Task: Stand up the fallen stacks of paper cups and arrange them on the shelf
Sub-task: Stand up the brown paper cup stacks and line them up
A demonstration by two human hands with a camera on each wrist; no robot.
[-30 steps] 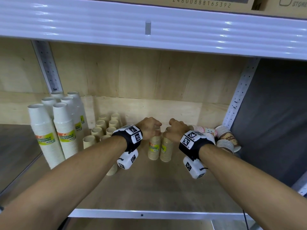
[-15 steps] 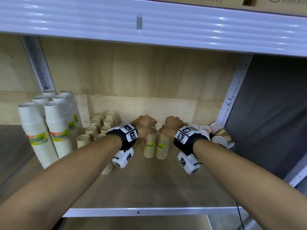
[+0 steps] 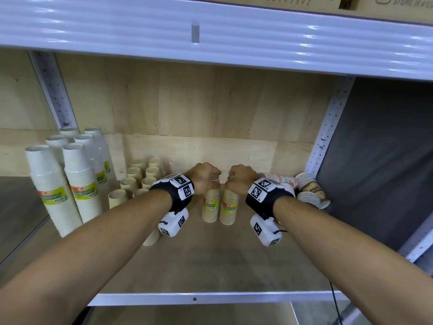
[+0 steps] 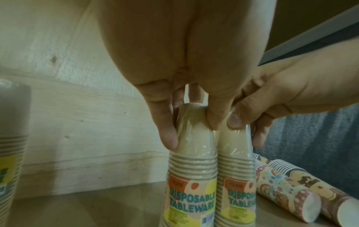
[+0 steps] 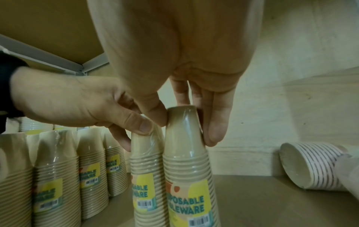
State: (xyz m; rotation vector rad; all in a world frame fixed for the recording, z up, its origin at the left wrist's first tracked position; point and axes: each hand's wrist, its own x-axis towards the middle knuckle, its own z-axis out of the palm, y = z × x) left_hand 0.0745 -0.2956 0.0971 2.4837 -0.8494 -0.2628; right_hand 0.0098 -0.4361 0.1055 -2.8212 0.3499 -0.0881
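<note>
Two wrapped stacks of tan paper cups stand upright side by side mid-shelf. My left hand (image 3: 210, 181) (image 4: 192, 132) pinches the top of the left stack (image 3: 210, 207) (image 4: 192, 169). My right hand (image 3: 230, 182) (image 5: 186, 129) grips the top of the right stack (image 3: 229, 211) (image 5: 186, 176). The stacks touch each other, labels facing forward. Several patterned cup stacks (image 3: 309, 191) (image 4: 287, 192) (image 5: 310, 165) lie on their sides at the shelf's right end, just right of my right wrist.
Tall white cup stacks (image 3: 70, 184) stand at the far left, with a group of upright tan stacks (image 3: 143, 177) (image 5: 58, 176) beside them. The wooden back wall is close behind. A metal upright (image 3: 328, 127) bounds the right side, and the shelf's front rail (image 3: 194, 299) runs below my forearms.
Both hands stay on the tops of the two tan stacks. The head view has shifted a little; the stacks keep their place on the shelf.
</note>
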